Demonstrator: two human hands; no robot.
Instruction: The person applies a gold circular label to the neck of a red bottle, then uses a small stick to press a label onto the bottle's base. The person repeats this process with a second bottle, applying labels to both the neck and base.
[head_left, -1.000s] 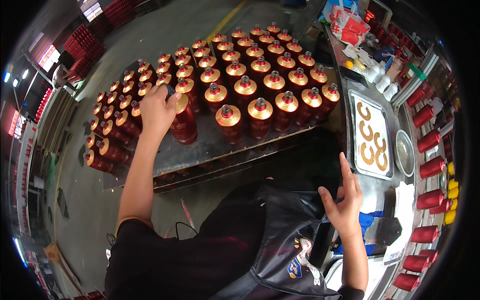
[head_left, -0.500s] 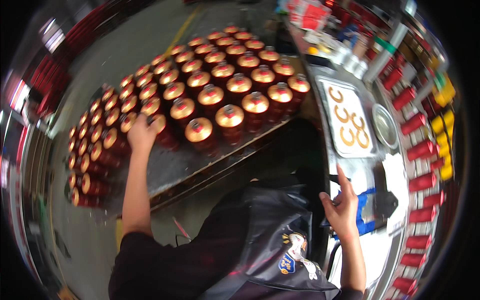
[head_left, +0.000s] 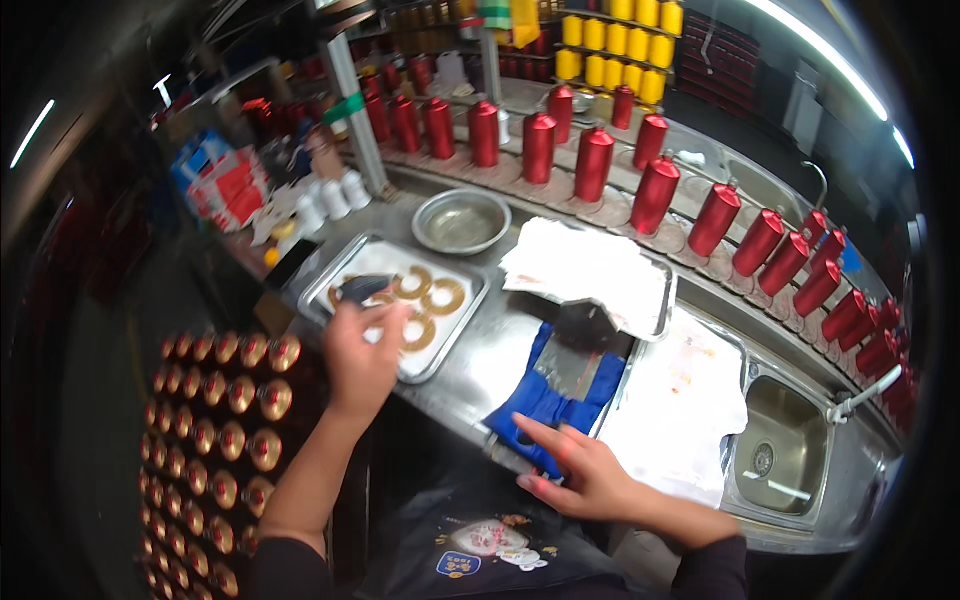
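1) the left hand (head_left: 362, 365) is over the metal tray (head_left: 454, 333), a small dark item (head_left: 366, 288) at its fingertips; blur hides the grip, so i cannot tell whether it pinches anything
2) gold c-shaped pieces (head_left: 459, 298) lie close together on the tray's white lining, partly hidden by that hand
3) a light touch at one edge, palm high, should best spare the neighbouring pieces
4) the right hand (head_left: 590, 478), thumb and forefinger spread, palm seemingly bare, is near the blue cloth (head_left: 540, 402), sensibly clear of the tray

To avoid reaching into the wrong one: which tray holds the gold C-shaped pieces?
The leftmost tray, beside the round metal bowl; the other trays, under white sheets, show none.
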